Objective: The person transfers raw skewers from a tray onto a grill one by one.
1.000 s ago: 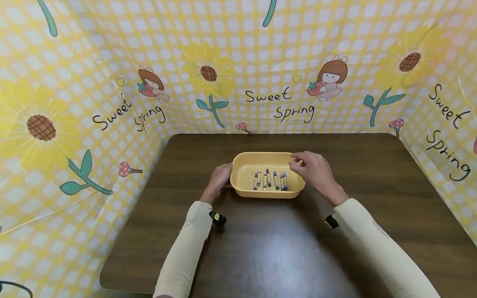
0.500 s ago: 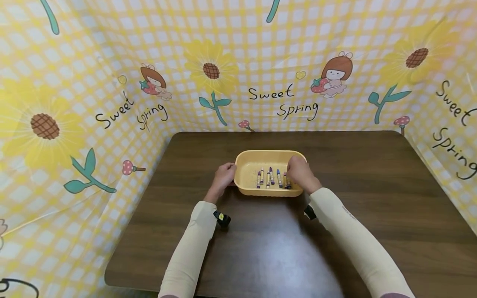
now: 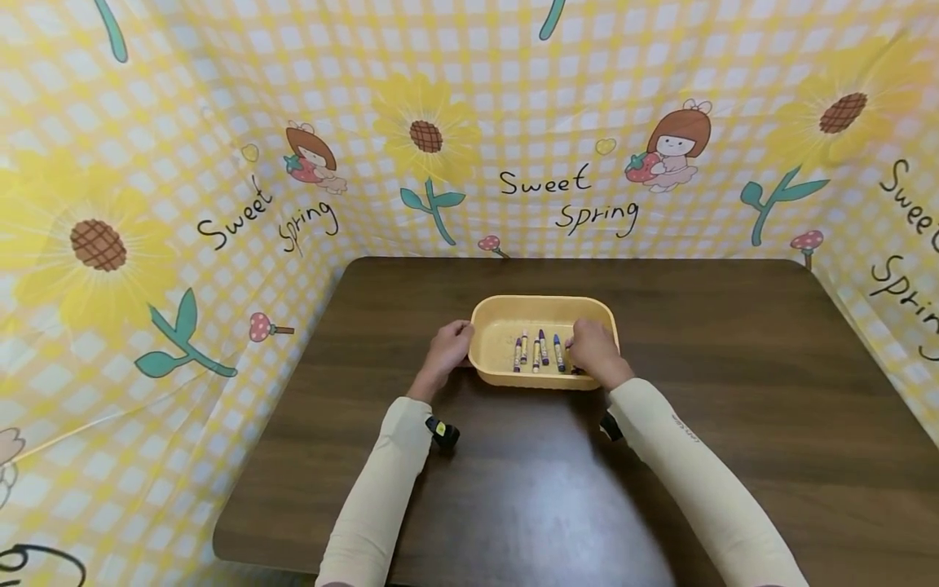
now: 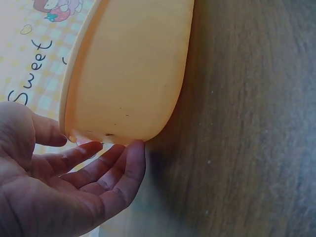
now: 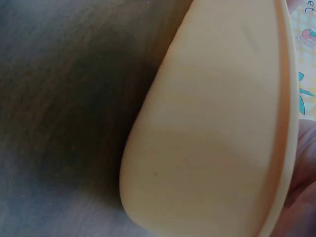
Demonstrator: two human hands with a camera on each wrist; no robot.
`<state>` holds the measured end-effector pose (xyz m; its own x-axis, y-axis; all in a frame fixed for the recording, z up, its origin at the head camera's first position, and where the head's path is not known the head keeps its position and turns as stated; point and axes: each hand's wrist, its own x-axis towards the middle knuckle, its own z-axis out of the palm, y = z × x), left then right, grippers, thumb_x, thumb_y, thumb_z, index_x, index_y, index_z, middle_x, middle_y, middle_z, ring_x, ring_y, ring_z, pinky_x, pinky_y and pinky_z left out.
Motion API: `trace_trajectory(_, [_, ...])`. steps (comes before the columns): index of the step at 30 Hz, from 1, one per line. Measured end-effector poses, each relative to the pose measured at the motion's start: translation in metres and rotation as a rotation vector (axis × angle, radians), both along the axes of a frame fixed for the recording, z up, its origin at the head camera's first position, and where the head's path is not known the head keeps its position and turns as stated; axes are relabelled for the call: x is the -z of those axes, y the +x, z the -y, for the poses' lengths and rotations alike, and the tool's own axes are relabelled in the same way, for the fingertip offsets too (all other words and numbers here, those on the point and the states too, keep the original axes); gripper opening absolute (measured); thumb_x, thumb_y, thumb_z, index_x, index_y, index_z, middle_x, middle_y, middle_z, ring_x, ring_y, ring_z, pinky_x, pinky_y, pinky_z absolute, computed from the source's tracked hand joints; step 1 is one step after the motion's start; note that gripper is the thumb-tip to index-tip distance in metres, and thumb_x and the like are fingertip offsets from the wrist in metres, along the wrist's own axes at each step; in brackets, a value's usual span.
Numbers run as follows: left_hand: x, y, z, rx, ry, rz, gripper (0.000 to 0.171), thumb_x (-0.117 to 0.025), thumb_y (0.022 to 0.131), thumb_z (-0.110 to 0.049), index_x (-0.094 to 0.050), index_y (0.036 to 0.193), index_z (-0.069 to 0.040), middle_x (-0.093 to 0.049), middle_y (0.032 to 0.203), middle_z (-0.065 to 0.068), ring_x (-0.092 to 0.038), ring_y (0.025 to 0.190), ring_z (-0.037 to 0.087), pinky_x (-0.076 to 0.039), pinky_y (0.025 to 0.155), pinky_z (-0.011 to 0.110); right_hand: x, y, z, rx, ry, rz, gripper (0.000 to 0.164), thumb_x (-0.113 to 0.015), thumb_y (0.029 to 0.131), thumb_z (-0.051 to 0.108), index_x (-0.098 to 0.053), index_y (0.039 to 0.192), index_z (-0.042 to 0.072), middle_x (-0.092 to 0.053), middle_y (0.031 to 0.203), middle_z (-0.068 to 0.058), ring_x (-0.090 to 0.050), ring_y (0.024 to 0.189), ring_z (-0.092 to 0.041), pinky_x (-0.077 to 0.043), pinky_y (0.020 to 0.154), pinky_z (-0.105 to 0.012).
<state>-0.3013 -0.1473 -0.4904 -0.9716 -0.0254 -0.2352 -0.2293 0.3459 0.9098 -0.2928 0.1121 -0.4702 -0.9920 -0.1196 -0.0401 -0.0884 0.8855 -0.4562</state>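
Note:
A yellow plastic basin (image 3: 506, 381) stands on the brown table, and several crayons (image 3: 559, 354) with dark ends lie side by side on its floor. My left hand (image 3: 448, 347) grips the basin's left end, thumb at the rim and fingers (image 4: 134, 163) against the outer wall. My right hand (image 3: 596, 349) reaches over the right rim into the basin, fingers curled down over the rightmost crayons, which it mostly covers. Its fingertips are hidden, so I cannot tell if they pinch a crayon. The right wrist view shows mainly the basin's outer wall.
The wooden table (image 3: 513, 489) stretches around the basin on all sides. Behind and to the sides hangs a yellow checked cloth (image 3: 543, 122) with sunflowers and lettering, down to the table's far edge.
My right hand has moved from above the basin's right rim down and left into the basin, over the rightmost crayons. My left hand keeps its grip; the head view has shifted slightly.

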Motion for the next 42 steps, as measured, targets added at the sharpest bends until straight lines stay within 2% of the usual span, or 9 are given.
trace_trajectory(6, [-0.006,-0.002,0.001,0.019,0.022,0.038,0.045,-0.044,0.107,-0.031,-0.055,0.142,-0.004,-0.064,0.127,0.019,-0.068,0.091,0.023,-0.061,0.067,0.028,0.001,0.001,0.001,0.009,-0.009,-0.012,0.015,-0.063,0.084,0.0,-0.059,0.07,0.006,-0.055,0.07,-0.009,-0.052,0.066,-0.026,-0.044,0.055,-0.033])
trace_trajectory(11, [-0.004,-0.003,0.001,0.016,0.038,0.053,0.045,-0.045,0.107,-0.031,-0.055,0.142,-0.005,-0.063,0.126,0.018,-0.065,0.085,0.019,-0.06,0.065,0.027,0.004,0.0,0.001,0.005,0.014,-0.019,0.02,-0.063,0.08,0.001,-0.052,0.065,0.009,-0.051,0.067,-0.007,-0.049,0.064,-0.024,-0.039,0.053,-0.032])
trace_trajectory(15, [-0.002,-0.002,0.001,0.013,0.05,0.06,0.046,-0.046,0.107,-0.031,-0.054,0.143,-0.005,-0.063,0.128,0.018,-0.066,0.088,0.02,-0.061,0.069,0.03,0.007,0.0,0.002,0.012,0.041,-0.007,0.015,-0.061,0.079,0.001,-0.053,0.069,0.008,-0.052,0.071,-0.009,-0.049,0.065,-0.025,-0.041,0.053,-0.033])
trace_trajectory(19, [0.0,0.0,0.001,0.021,0.061,0.056,0.045,-0.046,0.107,-0.031,-0.055,0.143,-0.005,-0.063,0.128,0.019,-0.066,0.089,0.021,-0.061,0.069,0.029,0.008,-0.001,0.004,0.03,0.06,0.01,0.013,-0.061,0.081,0.001,-0.055,0.071,0.006,-0.054,0.073,-0.011,-0.05,0.066,-0.026,-0.042,0.054,-0.035])
trace_trajectory(26, [0.001,-0.003,0.001,0.006,0.06,0.044,0.044,-0.047,0.106,-0.032,-0.057,0.14,-0.005,-0.063,0.124,0.017,-0.065,0.087,0.02,-0.061,0.07,0.028,0.01,-0.001,0.006,0.017,0.096,-0.038,0.008,-0.059,0.086,0.0,-0.06,0.078,0.001,-0.06,0.078,-0.015,-0.053,0.066,-0.027,-0.049,0.057,-0.041])
trace_trajectory(34, [0.002,-0.004,0.002,0.003,0.072,0.047,0.043,-0.048,0.106,-0.033,-0.059,0.137,-0.005,-0.064,0.123,0.017,-0.065,0.085,0.02,-0.06,0.069,0.028,0.01,-0.003,0.007,0.019,0.108,-0.082,0.014,-0.057,0.09,0.002,-0.062,0.077,0.0,-0.064,0.079,-0.017,-0.06,0.069,-0.031,-0.054,0.061,-0.048])
trace_trajectory(37, [0.003,-0.004,0.002,0.0,0.078,0.04,0.043,-0.048,0.106,-0.032,-0.059,0.137,-0.004,-0.064,0.122,0.016,-0.065,0.083,0.018,-0.06,0.068,0.027,0.01,-0.005,0.005,0.031,0.087,-0.07,0.018,-0.059,0.091,0.005,-0.059,0.073,0.002,-0.059,0.073,-0.013,-0.057,0.066,-0.029,-0.051,0.058,-0.044])
trace_trajectory(42, [0.004,-0.003,0.004,0.001,0.083,0.035,0.043,-0.048,0.106,-0.032,-0.059,0.137,-0.004,-0.064,0.121,0.016,-0.063,0.08,0.015,-0.06,0.067,0.026,0.007,-0.008,0.001,0.034,0.01,-0.039,0.04,-0.062,0.092,0.008,-0.041,0.058,0.012,-0.035,0.057,-0.002,-0.039,0.055,-0.02,-0.035,0.049,-0.031])
